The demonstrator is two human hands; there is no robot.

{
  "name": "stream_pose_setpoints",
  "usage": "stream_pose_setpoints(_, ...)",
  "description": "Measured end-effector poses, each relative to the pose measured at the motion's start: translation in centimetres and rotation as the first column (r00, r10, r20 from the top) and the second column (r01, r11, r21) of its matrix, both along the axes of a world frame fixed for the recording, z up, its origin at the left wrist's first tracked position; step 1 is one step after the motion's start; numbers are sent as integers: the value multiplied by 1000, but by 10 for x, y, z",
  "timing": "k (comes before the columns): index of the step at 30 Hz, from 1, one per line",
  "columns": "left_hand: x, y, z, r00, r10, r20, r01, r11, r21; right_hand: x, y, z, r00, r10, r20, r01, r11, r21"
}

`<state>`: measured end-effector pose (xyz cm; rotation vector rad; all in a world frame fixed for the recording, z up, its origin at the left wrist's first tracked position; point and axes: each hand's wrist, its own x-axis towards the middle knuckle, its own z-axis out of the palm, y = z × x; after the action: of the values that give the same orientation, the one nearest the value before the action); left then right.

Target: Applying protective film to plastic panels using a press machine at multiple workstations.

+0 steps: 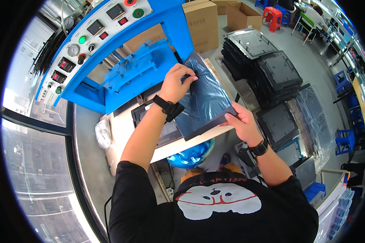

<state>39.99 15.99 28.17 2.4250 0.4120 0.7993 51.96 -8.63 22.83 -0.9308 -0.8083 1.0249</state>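
A dark, finely ribbed rectangular panel [207, 106] is held tilted above the bench, with glossy, creased clear film [205, 87] over its face. My right hand [244, 124] grips the panel's near right corner, thumb on top. Over the panel's upper part, my left hand [177, 84] is closed, thumb and forefinger pinched at the film. Beneath my left forearm, a second black framed panel [166, 135] lies on the bench, partly hidden by the raised one.
A blue press machine [138, 67] with a control panel stands behind the bench [160, 153]. Stacked black frames [267, 67] are at the right, near cardboard boxes [200, 26]. A crumpled clear bag [103, 133] lies left, a blue bag [190, 156] below the bench.
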Motion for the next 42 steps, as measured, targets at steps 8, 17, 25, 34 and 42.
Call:
stream_pose_setpoints(8, -39, -49, -11, 984, -171, 48, 166, 981, 103, -22, -32, 0, 940, -180, -289, 109, 963, -246)
stream_pose_setpoints(17, -217, -92, -67, 989, -89, -118, 11, 841, -540, -15, -109, -34, 870, -411, -273, 327, 895, -305)
stream_pose_setpoints(25, -365, -136, -204, 954, -186, -236, -138, 426, -894, -33, -173, -35, 818, -559, -135, 470, 786, -402)
stream_pose_setpoints(34, -322, -117, -397, 657, -286, -697, -408, 643, -648, -53, -193, -38, 791, -607, 80, 580, 702, -412)
stream_pose_setpoints(42, -306, -128, -545, 753, 144, -642, -487, 778, -397, -91, -90, -41, 878, -477, -46, 439, 839, -321)
